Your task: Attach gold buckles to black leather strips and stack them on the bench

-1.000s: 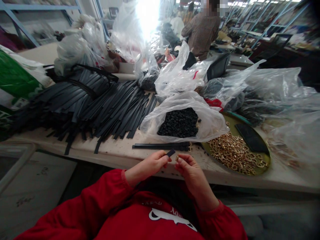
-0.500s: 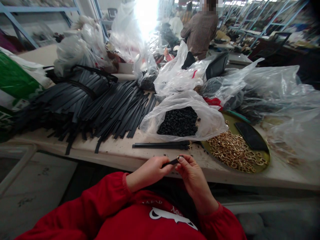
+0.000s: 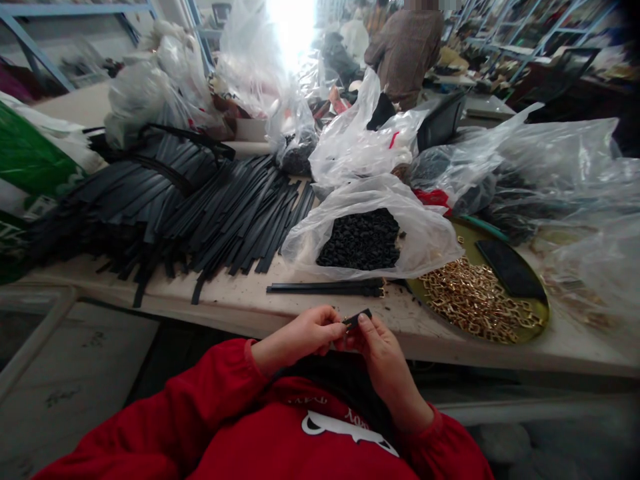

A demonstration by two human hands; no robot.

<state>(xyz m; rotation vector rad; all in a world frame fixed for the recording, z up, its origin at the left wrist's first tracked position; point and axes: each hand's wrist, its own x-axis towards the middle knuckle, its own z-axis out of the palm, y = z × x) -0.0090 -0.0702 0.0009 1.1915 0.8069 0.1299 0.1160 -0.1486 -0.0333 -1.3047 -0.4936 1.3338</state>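
Observation:
My left hand (image 3: 311,331) and my right hand (image 3: 376,348) meet at the table's near edge, both pinched on the end of a black strap (image 3: 358,318). A small gold buckle sits on the strap between my fingertips, mostly hidden. Just beyond my hands two finished black straps (image 3: 325,288) lie flat on the table. To the right a round tray (image 3: 530,333) holds many gold buckles (image 3: 475,300). An open clear bag of small black loops (image 3: 361,239) stands behind the straps.
A large heap of black straps (image 3: 190,207) covers the table's left half. Clear plastic bags (image 3: 550,180) crowd the back and right. A dark flat phone (image 3: 510,268) lies on the tray. A person in brown (image 3: 407,50) stands at a far bench.
My hands have come together: the strap end and the buckle were apart a second ago and are now joined between my fingers. The camera has tilted slightly.

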